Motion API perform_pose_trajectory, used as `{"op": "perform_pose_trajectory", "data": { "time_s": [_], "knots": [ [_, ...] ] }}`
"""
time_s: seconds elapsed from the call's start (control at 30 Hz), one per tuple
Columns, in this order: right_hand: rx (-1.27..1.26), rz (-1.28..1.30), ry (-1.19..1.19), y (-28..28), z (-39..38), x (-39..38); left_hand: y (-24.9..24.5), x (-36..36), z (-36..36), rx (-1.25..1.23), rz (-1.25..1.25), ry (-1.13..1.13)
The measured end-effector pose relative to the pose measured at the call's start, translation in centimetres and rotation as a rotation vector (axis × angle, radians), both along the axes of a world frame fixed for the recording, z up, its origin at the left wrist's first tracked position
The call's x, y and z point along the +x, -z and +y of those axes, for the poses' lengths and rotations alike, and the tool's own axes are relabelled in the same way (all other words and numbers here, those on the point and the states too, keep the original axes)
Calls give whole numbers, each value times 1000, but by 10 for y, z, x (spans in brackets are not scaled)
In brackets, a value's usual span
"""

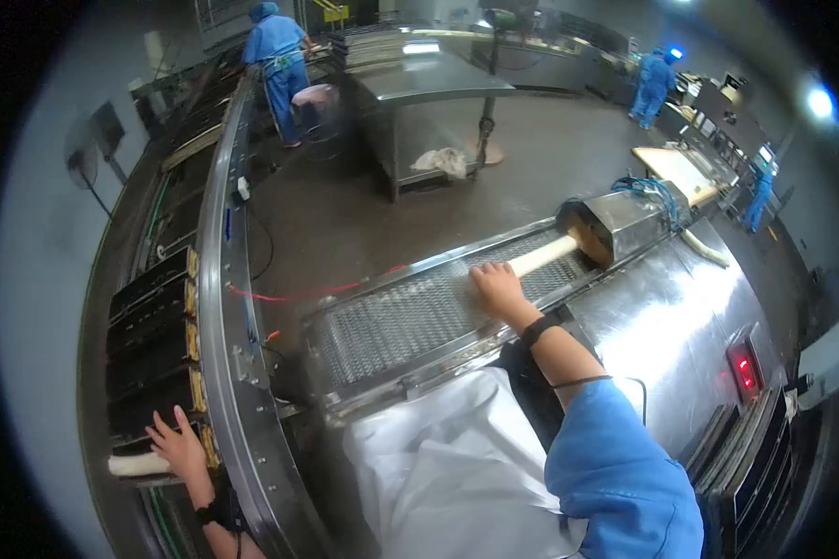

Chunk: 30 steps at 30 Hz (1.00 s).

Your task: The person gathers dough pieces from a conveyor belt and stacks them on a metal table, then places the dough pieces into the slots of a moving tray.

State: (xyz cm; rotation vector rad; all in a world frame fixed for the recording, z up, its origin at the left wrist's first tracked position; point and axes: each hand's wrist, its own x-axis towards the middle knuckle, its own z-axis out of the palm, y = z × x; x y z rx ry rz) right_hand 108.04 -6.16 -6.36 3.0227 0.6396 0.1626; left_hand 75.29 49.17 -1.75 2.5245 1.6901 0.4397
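Note:
My right hand (500,289) is over a metal mesh conveyor (391,321), its fingers closed round the near end of a long pale dough roll (545,255). The roll's far end lies at the mouth of a metal housing (615,228). At the lower left, my left hand (179,447) has its fingers spread and rests on the end of another pale dough roll (140,465). That roll lies at the near end of a row of black trays (149,363). My left palm hides part of it.
A steel rail (216,279) runs beside the trays. Black trays (750,466) stand stacked at the lower right, near a red lit display (744,370). A steel table (429,79) stands ahead. A person in blue (278,65) works at the far left; others (654,86) are farther right.

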Motion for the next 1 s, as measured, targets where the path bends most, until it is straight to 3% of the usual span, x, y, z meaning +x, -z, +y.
{"op": "perform_pose_trajectory", "data": {
  "time_s": [0.07,0.23,0.33,0.4,0.47,0.5,0.53,0.57,0.63,0.7,0.77,0.8,0.9,1.0],
  "knots": [
    [11,-110,-34,10,-12,-1,2,2,3,-2,8,-2],
    [-127,10,61,-36,5,-40,16,1,17,-34,-154,55],
    [-19,133,106,-31,24,-36,9,-6,8,-29,-271,100],
    [149,272,64,-59,41,-32,13,-10,10,79,-298,154],
    [552,202,-96,-87,58,-28,-4,-9,-10,81,-374,169],
    [820,321,-235,-111,72,-26,-14,-9,-19,45,-423,185],
    [957,514,-109,-157,94,-44,-5,-10,-13,79,-425,167],
    [1241,600,-287,-175,104,-48,-4,-10,-12,67,-466,140],
    [1390,630,-439,-231,146,-76,-3,-9,-14,77,-529,113],
    [1571,911,-908,-267,188,-99,-4,-12,-14,90,-565,78],
    [1632,1083,-1112,-283,219,-139,-6,-16,-20,80,-553,21],
    [1484,1014,-1200,-283,228,-140,-12,-16,-24,84,-551,16],
    [1413,1137,-1165,-264,236,-147,-18,-16,-30,10,-541,-4],
    [1311,1086,-918,-218,222,-130,-4,-19,-15,204,-392,-12]
  ]
}}
